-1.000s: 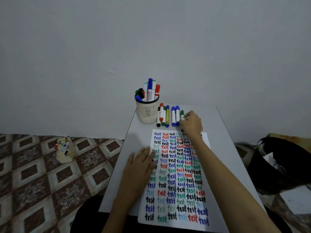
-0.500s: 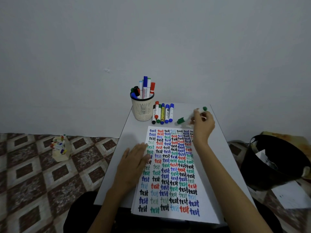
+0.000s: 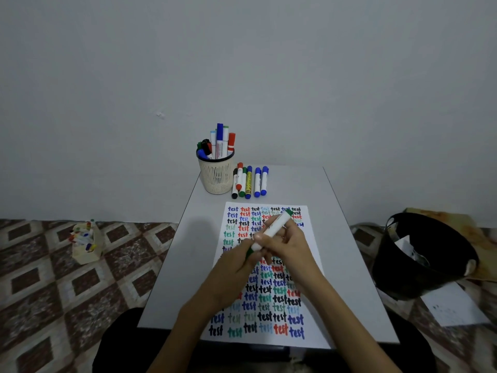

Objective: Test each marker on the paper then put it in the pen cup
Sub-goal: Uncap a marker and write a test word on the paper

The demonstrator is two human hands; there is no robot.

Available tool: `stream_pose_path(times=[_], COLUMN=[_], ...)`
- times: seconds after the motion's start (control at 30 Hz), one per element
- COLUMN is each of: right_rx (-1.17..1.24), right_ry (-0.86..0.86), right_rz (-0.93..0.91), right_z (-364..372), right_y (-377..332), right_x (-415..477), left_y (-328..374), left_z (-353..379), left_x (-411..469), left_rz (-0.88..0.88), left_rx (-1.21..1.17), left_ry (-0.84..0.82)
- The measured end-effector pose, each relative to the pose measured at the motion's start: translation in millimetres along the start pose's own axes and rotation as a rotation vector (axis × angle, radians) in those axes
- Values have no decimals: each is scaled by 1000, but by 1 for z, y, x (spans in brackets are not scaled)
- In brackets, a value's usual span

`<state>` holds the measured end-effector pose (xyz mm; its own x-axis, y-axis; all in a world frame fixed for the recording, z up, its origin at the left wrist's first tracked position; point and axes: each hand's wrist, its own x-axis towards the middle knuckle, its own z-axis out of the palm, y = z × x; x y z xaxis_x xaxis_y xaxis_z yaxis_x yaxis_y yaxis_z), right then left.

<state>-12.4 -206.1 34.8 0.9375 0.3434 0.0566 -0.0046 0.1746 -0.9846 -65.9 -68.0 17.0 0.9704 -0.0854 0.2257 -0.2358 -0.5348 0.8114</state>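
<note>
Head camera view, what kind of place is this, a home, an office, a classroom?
Likely a room in a home, though not certain: a small grey table against a bare wall, a patterned tiled floor, a black bin beside the table.

Black bin (image 3: 391, 274), small box (image 3: 87, 253), patterned floor (image 3: 40, 305)

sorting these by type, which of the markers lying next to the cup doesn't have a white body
The yellow-bodied marker with blue ends, in the row lying right of the pen cup. The other markers in that row all have white bodies.
</note>
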Motion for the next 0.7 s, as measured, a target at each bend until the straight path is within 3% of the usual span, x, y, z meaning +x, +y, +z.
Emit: stream_pose_path(times=[0.2,0.4,0.7], right_rx=[-17,119,201], right_ry=[-110,-141,-206], right_rz=[15,23,-11], right_z=[-8,-13,-15], right_y=[-2,-4,1], right_x=[-3,-3,1], left_y=[-3,6,8], left_z=[3,16,19], left_x=[-2,-3,1], left_rz=[-58,-47,24], left_rx=[-89,-260,-251], left_ry=[-71,16,114])
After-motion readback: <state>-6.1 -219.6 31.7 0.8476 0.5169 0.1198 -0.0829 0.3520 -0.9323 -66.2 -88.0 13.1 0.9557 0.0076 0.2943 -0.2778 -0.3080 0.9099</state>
